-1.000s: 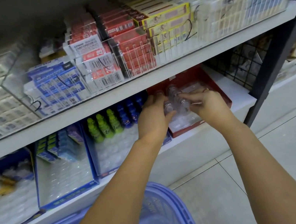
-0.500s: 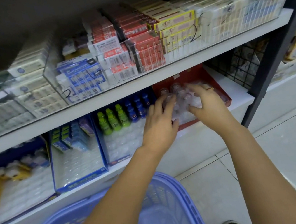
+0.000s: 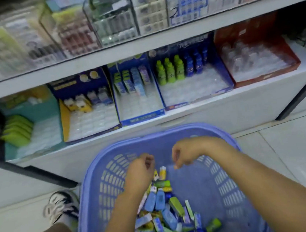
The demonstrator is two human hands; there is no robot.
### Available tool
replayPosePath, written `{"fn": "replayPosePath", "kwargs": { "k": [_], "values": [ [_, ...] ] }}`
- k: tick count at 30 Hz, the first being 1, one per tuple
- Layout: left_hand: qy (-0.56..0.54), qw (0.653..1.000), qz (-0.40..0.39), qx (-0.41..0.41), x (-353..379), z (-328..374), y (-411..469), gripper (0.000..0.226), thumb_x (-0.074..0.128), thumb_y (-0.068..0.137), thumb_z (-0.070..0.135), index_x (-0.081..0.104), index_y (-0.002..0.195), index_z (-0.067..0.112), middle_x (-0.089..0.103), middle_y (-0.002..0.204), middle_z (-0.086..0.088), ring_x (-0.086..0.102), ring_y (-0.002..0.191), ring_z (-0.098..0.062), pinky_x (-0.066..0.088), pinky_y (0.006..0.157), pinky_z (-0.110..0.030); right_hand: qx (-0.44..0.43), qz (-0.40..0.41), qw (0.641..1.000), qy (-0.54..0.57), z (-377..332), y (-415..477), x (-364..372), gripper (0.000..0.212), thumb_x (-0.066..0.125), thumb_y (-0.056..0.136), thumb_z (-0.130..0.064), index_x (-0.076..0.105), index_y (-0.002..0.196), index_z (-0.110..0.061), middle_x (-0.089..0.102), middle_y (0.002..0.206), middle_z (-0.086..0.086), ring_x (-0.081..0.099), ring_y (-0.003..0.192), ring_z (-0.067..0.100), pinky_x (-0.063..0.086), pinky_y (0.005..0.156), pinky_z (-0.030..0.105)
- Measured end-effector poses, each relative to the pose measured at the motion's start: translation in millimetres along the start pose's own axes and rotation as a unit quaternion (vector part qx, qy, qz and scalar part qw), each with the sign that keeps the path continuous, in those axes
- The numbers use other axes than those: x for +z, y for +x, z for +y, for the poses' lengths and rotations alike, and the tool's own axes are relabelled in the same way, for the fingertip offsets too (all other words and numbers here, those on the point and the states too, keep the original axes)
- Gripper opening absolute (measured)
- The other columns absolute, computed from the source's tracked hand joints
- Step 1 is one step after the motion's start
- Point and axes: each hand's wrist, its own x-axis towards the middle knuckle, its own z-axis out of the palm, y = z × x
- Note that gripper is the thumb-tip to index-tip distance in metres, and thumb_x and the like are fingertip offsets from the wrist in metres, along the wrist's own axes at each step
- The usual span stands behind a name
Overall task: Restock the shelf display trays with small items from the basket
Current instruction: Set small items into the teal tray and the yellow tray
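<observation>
The left hand (image 3: 140,171) and right hand (image 3: 184,155) are no longer working at the red tray (image 3: 294,65) on the lower shelf (image 3: 227,108); they are now hovering over the purple basket (image 3: 151,136). Each grip is hanging loosely curled and empty (blurred, though). The small items (image 3: 163,214) are lying heaped in the basket, so another pick is probably starting.
</observation>
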Motion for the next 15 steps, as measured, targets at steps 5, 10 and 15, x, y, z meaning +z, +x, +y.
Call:
{"fn": "replayPosePath", "kwargs": {
  "k": [5,10,15],
  "values": [
    [0.148,0.970,-0.188,-0.035,42,-66,-10,0.033,0.060,0.089,0.019,0.059,0.120,0.010,0.061,0.122,-0.011,0.056,0.114,-0.026,0.044,0.092,-0.031,0.097,-0.073,0.991,-0.055,9,62,89,0.024,0.066,0.086,-0.027,0.065,0.085,-0.003,0.059,0.079,0.013,0.053,0.065,0.022,0.043,0.059,0.026],
    [0.262,0.934,-0.241,0.022,66,-80,-12,0.047,0.067,0.083,0.036,0.056,0.121,0.011,0.055,0.123,-0.013,0.045,0.120,-0.032,0.042,0.094,-0.041,0.123,-0.095,0.986,-0.053,17,90,147,0.030,0.074,0.078,-0.031,0.065,0.098,-0.010,0.064,0.094,0.011,0.061,0.083,0.025,0.050,0.076,0.034],
    [0.316,0.919,-0.236,0.003,87,-79,-20,0.068,0.065,0.081,0.048,0.043,0.132,0.010,0.046,0.134,-0.013,0.036,0.128,-0.034,0.032,0.103,-0.049,0.103,-0.038,0.992,-0.067,28,100,163,0.043,0.072,0.079,-0.028,0.062,0.116,-0.007,0.063,0.115,0.014,0.061,0.104,0.029,0.049,0.086,0.034]
  ]
}}
